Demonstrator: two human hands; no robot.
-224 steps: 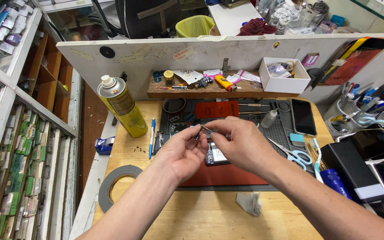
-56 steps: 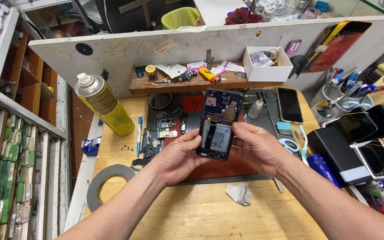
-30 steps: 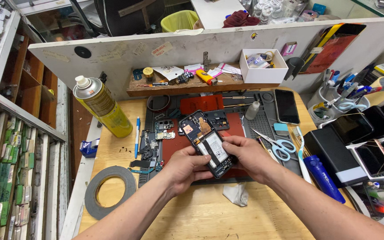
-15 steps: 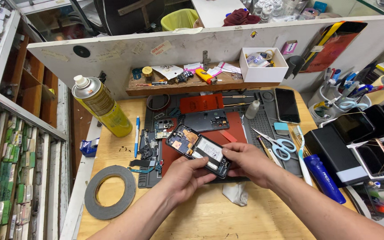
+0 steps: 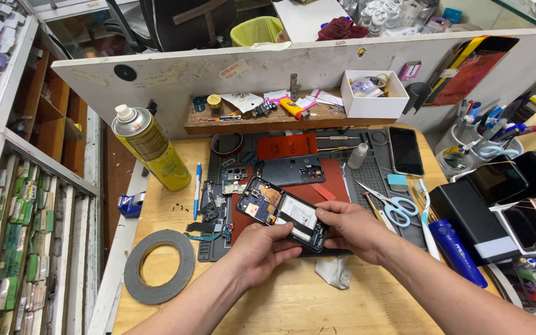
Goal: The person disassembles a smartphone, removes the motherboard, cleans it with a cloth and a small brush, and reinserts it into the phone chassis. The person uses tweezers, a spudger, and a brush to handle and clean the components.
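Both hands hold an opened smartphone (image 5: 277,213), back cover off, with its battery and circuit boards showing. It is tilted, low over a red work mat (image 5: 336,186). My left hand (image 5: 262,248) grips the phone's near edge from below. At the phone's right end is my right hand (image 5: 352,228), fingers on its lower end. The dark back cover (image 5: 293,170) lies flat on the mat just behind the phone.
A yellow spray can (image 5: 150,149) stands at the left, a tape roll (image 5: 158,265) lies front left. Scissors (image 5: 387,203), a blue pen-like tool (image 5: 457,251), a white cloth (image 5: 333,272) and several phones (image 5: 507,180) sit right. A wooden shelf (image 5: 280,118) and white box (image 5: 373,96) are behind.
The phone has been lowered from upright in front of me to a tilted position just above the mat; both hands came down and nearer with it.
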